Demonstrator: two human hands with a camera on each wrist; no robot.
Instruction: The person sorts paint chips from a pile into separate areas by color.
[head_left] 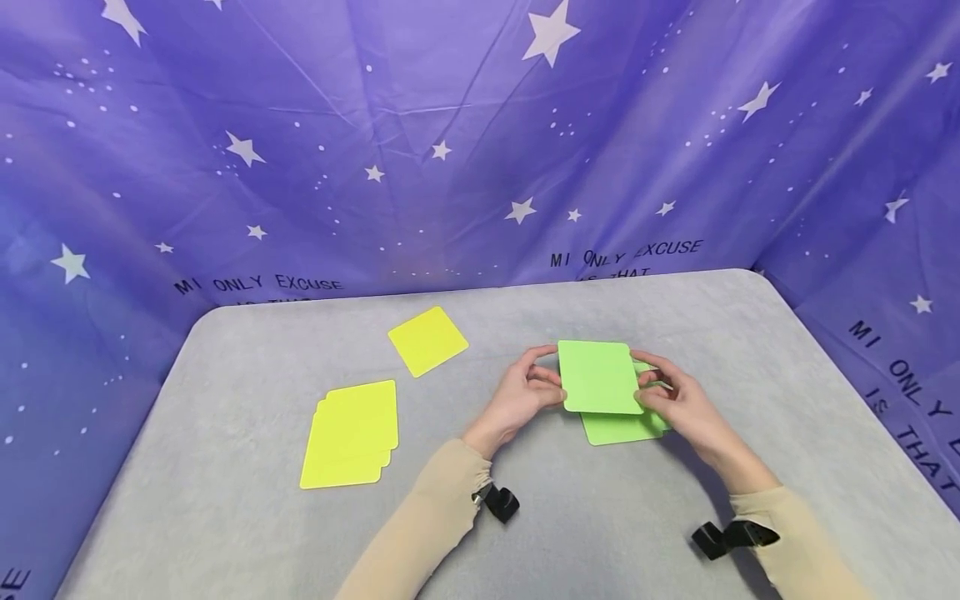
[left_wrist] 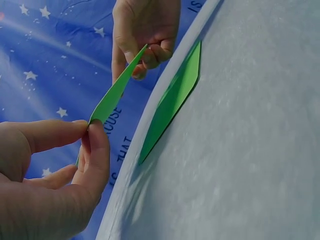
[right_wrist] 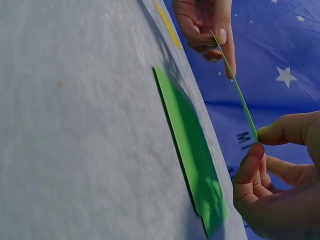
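Between the two hands a square green card (head_left: 600,377) with rounded corners is held up above the table. My left hand (head_left: 522,390) pinches its left edge, and my right hand (head_left: 678,402) pinches the right edge. In both wrist views the raised card (left_wrist: 112,97) appears nearly edge-on, with thumb and fingers on opposite edges. Below it, apart from it, more green cards (head_left: 618,429) lie overlapping on the table; the raised card and right hand partly cover them. In the right wrist view these lower cards (right_wrist: 187,140) are in shadow.
To the left, several yellow cards (head_left: 352,425) overlap in a loose stack. One single yellow card (head_left: 428,341) lies turned at an angle farther back. A grey cloth covers the table (head_left: 225,533). Behind and beside it hangs a purple curtain (head_left: 450,100) with white stars and lettering.
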